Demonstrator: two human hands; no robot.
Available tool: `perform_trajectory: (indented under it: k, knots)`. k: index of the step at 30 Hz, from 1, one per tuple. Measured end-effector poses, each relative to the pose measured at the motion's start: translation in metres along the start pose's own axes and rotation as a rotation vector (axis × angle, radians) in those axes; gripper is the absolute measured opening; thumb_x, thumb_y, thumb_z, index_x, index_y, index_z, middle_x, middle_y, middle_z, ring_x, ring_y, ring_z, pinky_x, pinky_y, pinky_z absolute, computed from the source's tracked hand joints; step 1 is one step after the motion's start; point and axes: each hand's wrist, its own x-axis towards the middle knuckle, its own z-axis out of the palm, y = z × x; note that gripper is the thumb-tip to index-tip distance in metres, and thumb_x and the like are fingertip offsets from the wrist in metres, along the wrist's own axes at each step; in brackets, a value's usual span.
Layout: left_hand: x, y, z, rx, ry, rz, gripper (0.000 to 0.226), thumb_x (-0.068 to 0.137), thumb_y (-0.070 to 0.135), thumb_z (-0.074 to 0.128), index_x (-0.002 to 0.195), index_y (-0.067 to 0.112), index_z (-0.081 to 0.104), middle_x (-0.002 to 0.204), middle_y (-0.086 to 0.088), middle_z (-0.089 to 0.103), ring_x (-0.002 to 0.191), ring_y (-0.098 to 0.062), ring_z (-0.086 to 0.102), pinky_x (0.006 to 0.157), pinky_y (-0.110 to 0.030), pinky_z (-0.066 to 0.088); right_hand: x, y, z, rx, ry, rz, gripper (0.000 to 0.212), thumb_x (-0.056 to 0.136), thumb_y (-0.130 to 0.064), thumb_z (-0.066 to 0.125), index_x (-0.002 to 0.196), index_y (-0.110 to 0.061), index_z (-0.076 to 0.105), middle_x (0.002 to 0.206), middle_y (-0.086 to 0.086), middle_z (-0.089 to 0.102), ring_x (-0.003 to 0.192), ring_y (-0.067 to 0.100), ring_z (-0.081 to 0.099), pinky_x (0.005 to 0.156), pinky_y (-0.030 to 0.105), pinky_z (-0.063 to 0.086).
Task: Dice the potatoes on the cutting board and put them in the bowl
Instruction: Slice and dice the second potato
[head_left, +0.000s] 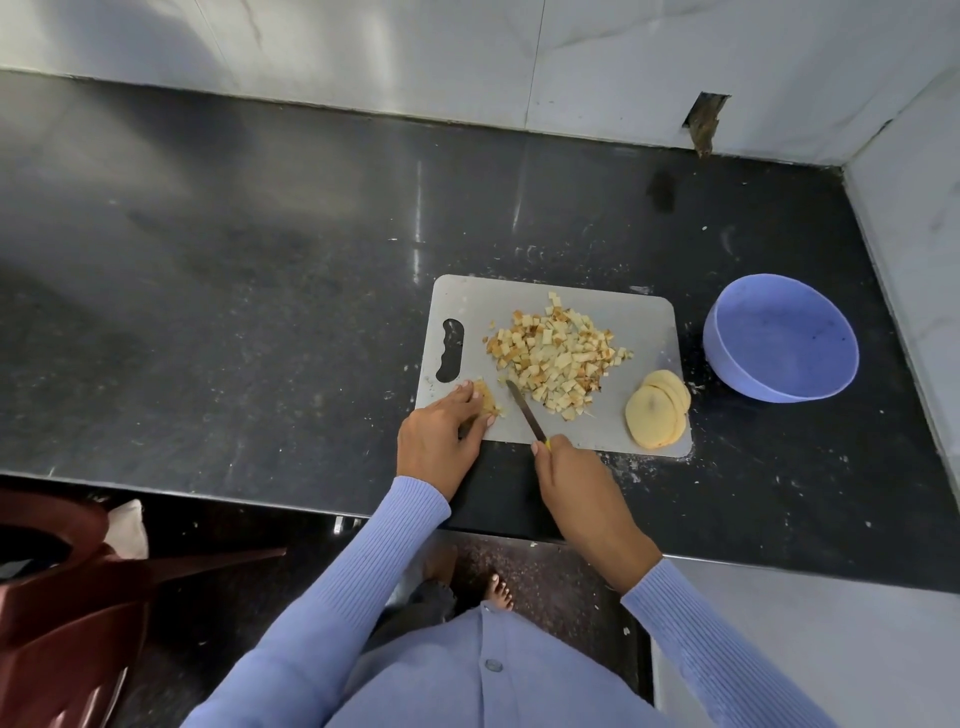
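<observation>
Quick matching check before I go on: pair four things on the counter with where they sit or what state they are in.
Things:
1. bowl
2. potato slices
3. diced potato pile
4. knife

States:
A. heaped mid-board
B. held in the right hand
C. stacked at the cutting board's near right corner
D. right of the board, no potato inside

Pairs: 1-D, 2-C, 3-A, 4-B
</observation>
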Motion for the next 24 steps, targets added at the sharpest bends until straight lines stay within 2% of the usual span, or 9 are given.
perform_trajectory:
  k: [4,6,14,19,24]
  knots:
    - [0.001,0.0,-0.002,-0.024,-0.01,-0.006,0.024,0.069,0.013,0.083,0.091,0.007,0.076,0.103,-0.011,0.07,0.084,-0.022,0.071,0.067,-0.039,0.06,0.003,-0.015,0.0,0.024,0.016,-0.076,0.035,0.104,-0.037,0.028,0.096,-0.011,0.049,0.075,0.003,0.053,0.07,0.024,0.053,0.06,0.033,0.035]
    - [0.001,-0.001,-0.003,-0.03,-0.02,-0.001,0.025,0.069,0.013,0.083,0.092,0.007,0.075,0.104,-0.011,0.07,0.082,-0.023,0.071,0.067,-0.039,0.06,0.006,-0.022,0.002,0.029,0.017,-0.093,0.035,0.103,-0.037,0.028,0.095,-0.01,0.049,0.074,0.003,0.05,0.069,0.025,0.053,0.059,0.033,0.035]
    - [-0.001,0.001,-0.003,-0.038,0.003,0.025,0.028,0.067,0.007,0.084,0.093,0.005,0.075,0.102,-0.012,0.071,0.075,-0.021,0.071,0.062,-0.03,0.058,0.011,-0.029,0.009,-0.007,0.018,-0.065,0.036,0.104,-0.036,0.027,0.102,-0.006,0.048,0.091,0.015,0.062,0.083,0.035,0.06,0.06,0.034,0.036]
    - [0.0,-0.002,-0.002,-0.028,0.006,0.039,0.026,0.066,0.006,0.084,0.09,0.005,0.075,0.103,-0.012,0.07,0.079,-0.022,0.071,0.061,-0.035,0.06,0.012,-0.028,0.008,-0.002,0.015,-0.075,0.036,0.104,-0.036,0.027,0.101,-0.007,0.048,0.089,0.015,0.062,0.08,0.034,0.06,0.06,0.035,0.038]
    - [0.0,-0.002,-0.001,0.002,-0.005,0.074,0.027,0.065,0.004,0.084,0.09,0.004,0.075,0.101,-0.013,0.071,0.085,-0.023,0.071,0.062,-0.037,0.06,0.014,-0.034,0.008,-0.047,0.002,-0.038,0.033,0.104,-0.033,0.026,0.108,-0.007,0.046,0.098,0.014,0.062,0.091,0.033,0.061,0.065,0.035,0.038]
